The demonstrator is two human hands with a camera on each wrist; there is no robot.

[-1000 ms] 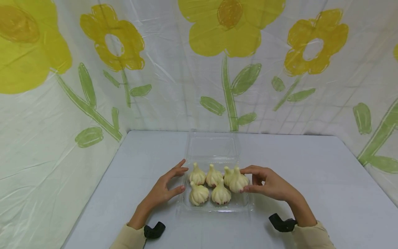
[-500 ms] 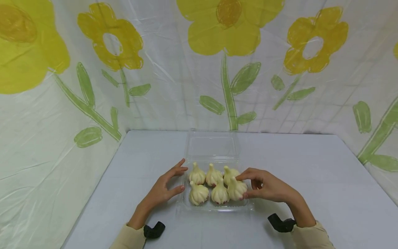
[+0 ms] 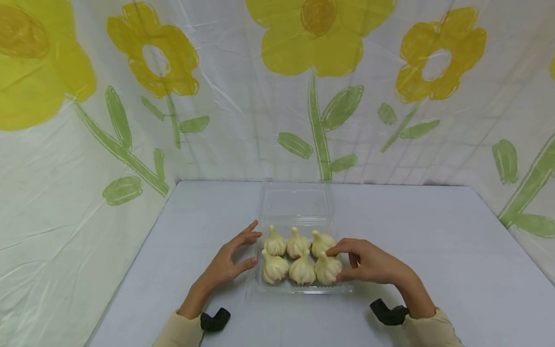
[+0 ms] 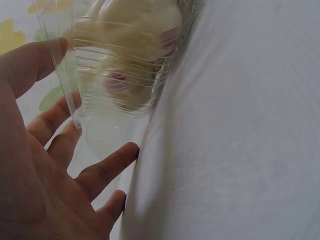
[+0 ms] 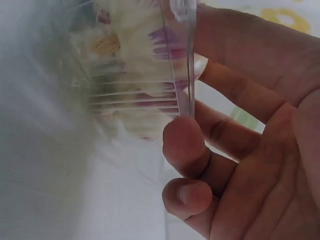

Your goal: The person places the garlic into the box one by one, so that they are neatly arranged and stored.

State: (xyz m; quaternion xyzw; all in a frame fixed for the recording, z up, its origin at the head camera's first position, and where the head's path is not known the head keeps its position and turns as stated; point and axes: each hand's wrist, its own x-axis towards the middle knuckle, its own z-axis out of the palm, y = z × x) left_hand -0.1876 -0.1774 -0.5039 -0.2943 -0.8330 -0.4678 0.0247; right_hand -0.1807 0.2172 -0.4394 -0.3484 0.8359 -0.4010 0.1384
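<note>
A clear plastic clamshell box [image 3: 303,290] holds several garlic bulbs in two rows. At its front right corner, my right hand [image 3: 375,262] pinches a garlic bulb [image 3: 327,270] between thumb and index finger, low inside the box. My left hand [image 3: 227,258] stays at the left wall, fingers spread and relaxed, fingertips right at the rim. The left wrist view has that left hand [image 4: 65,155] beside the ribbed box wall [image 4: 120,65]. In the right wrist view, the right hand [image 5: 250,130] is at the opposite wall, with purple-marked bulbs showing through the plastic.
The box's clear lid [image 3: 297,202] lies folded back behind it on the white-covered table [image 3: 412,221]. A curtain [image 3: 243,130] with painted yellow flowers hangs behind and at the sides. Black wrist cameras [image 3: 215,320] sit near both sleeves.
My right hand has brought its garlic bulb down and toward me into the front right place. The front-row bulbs have shifted slightly left. My left hand has hardly moved.
</note>
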